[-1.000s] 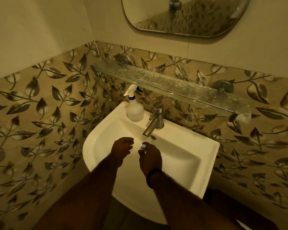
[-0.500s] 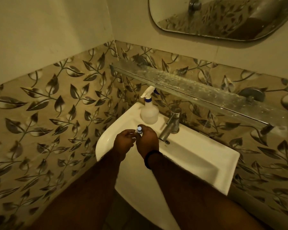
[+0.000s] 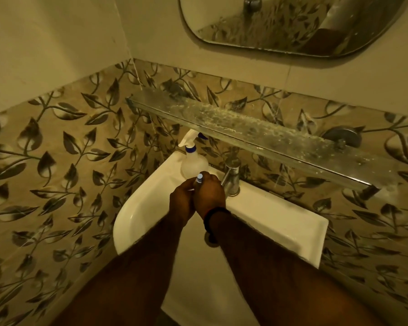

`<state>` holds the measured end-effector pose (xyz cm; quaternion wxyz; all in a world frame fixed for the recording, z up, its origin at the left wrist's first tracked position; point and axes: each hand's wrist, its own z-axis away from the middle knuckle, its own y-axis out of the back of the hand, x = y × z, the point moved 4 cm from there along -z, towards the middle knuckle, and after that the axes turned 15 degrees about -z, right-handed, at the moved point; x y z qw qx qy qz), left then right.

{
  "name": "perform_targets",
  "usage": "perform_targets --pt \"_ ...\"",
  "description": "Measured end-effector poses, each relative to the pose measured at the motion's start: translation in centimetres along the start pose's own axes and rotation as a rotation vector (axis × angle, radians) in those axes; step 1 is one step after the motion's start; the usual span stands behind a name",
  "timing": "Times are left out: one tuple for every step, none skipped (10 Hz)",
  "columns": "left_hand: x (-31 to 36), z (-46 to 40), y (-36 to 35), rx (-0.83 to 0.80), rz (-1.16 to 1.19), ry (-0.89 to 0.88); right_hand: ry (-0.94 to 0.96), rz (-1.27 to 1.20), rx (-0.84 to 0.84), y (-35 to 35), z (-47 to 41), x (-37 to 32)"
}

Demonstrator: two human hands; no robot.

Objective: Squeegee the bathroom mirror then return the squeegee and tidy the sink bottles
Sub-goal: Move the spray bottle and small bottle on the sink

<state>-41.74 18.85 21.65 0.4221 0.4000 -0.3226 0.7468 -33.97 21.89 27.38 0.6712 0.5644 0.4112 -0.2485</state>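
Observation:
My right hand (image 3: 210, 196) grips a small bottle with a pale blue cap (image 3: 199, 178) over the back left of the white sink (image 3: 280, 222); only the cap shows above my fingers. My left hand (image 3: 183, 198) is pressed against the right one, its fingers curled toward the bottle; whether they hold it is hidden. A clear spray bottle (image 3: 193, 163) with a white trigger and blue collar stands on the sink's back left corner, just beyond my hands. The mirror (image 3: 292, 22) hangs on the wall above. No squeegee is in view.
A metal tap (image 3: 232, 178) rises right beside my right hand. A stained glass shelf (image 3: 257, 130) runs along the leaf-patterned tile wall above the sink, overhanging the spray bottle. A round metal fitting (image 3: 343, 137) sits on the wall at the shelf's right.
Both hands have moved together from the middle of the basin up and left toward the spray bottle, carrying the small bottle. The left hand has closed in against the right one.

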Motion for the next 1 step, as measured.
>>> perform_targets --pt "1.44 -0.09 -0.47 0.071 -0.026 -0.181 0.001 -0.040 0.006 -0.39 -0.60 0.49"
